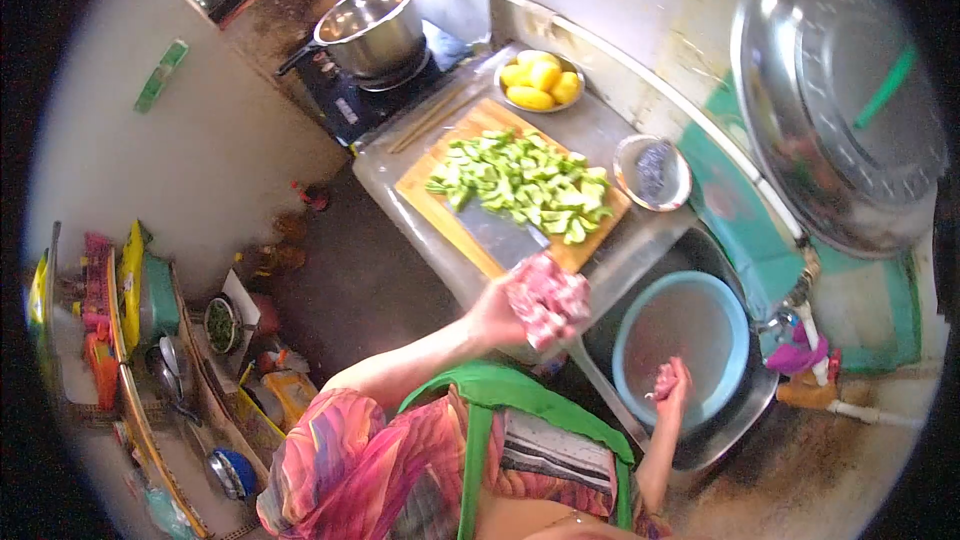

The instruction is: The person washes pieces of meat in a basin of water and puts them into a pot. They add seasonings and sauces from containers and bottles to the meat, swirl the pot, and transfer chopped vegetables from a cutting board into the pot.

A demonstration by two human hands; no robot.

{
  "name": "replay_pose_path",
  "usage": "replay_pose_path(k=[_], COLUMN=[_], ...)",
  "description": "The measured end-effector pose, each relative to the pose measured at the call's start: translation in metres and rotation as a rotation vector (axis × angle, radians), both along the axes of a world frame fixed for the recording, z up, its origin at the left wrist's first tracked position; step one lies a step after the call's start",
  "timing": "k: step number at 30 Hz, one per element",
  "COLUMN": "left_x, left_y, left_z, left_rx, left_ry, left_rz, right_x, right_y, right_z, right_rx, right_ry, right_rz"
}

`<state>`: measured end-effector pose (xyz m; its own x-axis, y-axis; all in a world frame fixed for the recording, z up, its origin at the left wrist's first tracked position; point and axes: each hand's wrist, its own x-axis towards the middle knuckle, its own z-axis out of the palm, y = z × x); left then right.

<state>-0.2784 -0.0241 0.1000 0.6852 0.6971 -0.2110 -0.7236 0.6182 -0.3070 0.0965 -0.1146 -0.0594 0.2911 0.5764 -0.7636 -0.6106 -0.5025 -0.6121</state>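
A clump of pink raw meat (547, 300) rests in my left hand (492, 316), held up at the near edge of the cutting board (415, 183). My right hand (673, 383) is closed round a small piece of pink meat, above the blue basin (622, 340) in the sink. The basin holds cloudy liquid. Chopped green vegetables (520, 175) cover much of the board, with a cleaver (498, 233) lying flat beside them.
A steel pot (370, 30) stands on the black cooktop at the back left. Behind the board are a bowl of yellow items (540, 78) and a bowl with a scrubber (653, 172). A large metal lid (840, 100) hangs at the right. Shelves stand at left.
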Motion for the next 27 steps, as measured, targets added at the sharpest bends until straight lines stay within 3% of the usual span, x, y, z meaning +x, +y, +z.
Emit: replay_pose_path(k=[1, 2, 3, 5, 6, 7, 8, 10, 11, 12, 13, 15, 16, 17, 18, 19, 20, 21, 22, 23, 24, 25, 26, 27], left_x=[-0.032, -0.061, -0.097, -0.174, -0.206, -0.23, -0.273, -0.321, -0.344, -0.382, -0.395, -0.4, -0.397, -0.419, -0.441, -0.438, -0.444, -0.411, -0.374, -0.312, -0.272, -0.217, -0.166, -0.112], left_y=[0.009, 0.023, 0.036, 0.088, 0.107, 0.133, 0.168, 0.212, 0.238, 0.275, 0.303, 0.329, 0.338, 0.364, 0.398, 0.393, 0.402, 0.387, 0.369, 0.326, 0.301, 0.252, 0.218, 0.182], left_z=[0.015, 0.043, 0.051, 0.053, 0.077, 0.101, 0.104, 0.145, 0.159, 0.154, 0.168, 0.188, 0.192, 0.17, 0.148, 0.131, 0.107, 0.113, 0.121, 0.135, 0.128, 0.126, 0.101, 0.1], left_rx=[0.041, 0.07, 0.116, 0.364, 0.336, 0.274, 0.48, 0.605, 0.624, 0.863, 0.533, 0.372, 0.297, 0.311, 0.349, 0.432, 0.713, 0.781, 0.837, 0.846, 0.965, 1.104, 0.979, 1.276], left_ry=[0.233, -0.069, 0.321, 0.167, 0.591, 0.568, 0.323, 0.294, 0.53, 0.34, 0.656, 0.919, 1.039, 1.192, 1.338, 1.436, 1.42, 1.559, 1.705, 1.475, 1.139, 1.006, 0.964, 0.895], left_rz=[0.095, 0.051, 0.26, 0.37, 0.511, 0.616, 0.515, 0.55, 0.677, 0.546, 0.771, 0.886, 0.872, 0.725, 0.54, 0.473, 0.41, 0.443, 0.478, 0.552, 0.238, 0.029, -0.046, -0.367], right_x=[-0.001, -0.011, -0.017, -0.021, -0.023, -0.032, -0.041, -0.042, -0.05, -0.058, -0.066, -0.068, -0.058, -0.05, -0.052, -0.057, -0.06, -0.053, -0.043, -0.044, -0.045, -0.029, -0.013, -0.014], right_y=[-0.003, -0.01, -0.011, -0.011, -0.014, -0.01, -0.009, -0.009, -0.008, -0.004, 0.001, 0.004, 0.003, -0.005, -0.007, -0.007, -0.009, -0.016, -0.02, -0.017, -0.014, -0.003, 0.007, 0.017], right_z=[-0.006, -0.007, -0.005, -0.006, -0.014, -0.019, -0.014, -0.024, -0.018, -0.013, -0.009, -0.016, -0.029, -0.033, -0.046, -0.042, -0.036, -0.042, -0.039, -0.028, -0.016, -0.024, -0.031, -0.015], right_rx=[0.012, 0.037, 0.012, 0.003, 0.017, 0.04, 0.05, 0.099, 0.096, 0.098, 0.073, 0.109, 0.118, 0.18, 0.312, 0.351, 0.383, 0.417, 0.486, 0.423, 0.363, 0.609, 0.827, 0.703], right_ry=[0.128, 0.084, 0.101, 0.16, 0.209, 0.047, -0.008, 0.011, -0.003, -0.008, -0.104, -0.206, -0.081, -0.042, -0.058, -0.048, -0.044, -0.003, 0.06, 0.095, 0.127, 0.269, 0.42, 0.358], right_rz=[-0.037, -0.077, -0.043, -0.032, -0.054, -0.127, -0.125, -0.139, -0.15, -0.163, -0.221, -0.309, -0.382, -0.266, -0.354, -0.379, -0.43, -0.512, -0.364, -0.461, -0.563, -0.426, -0.262, -0.304])
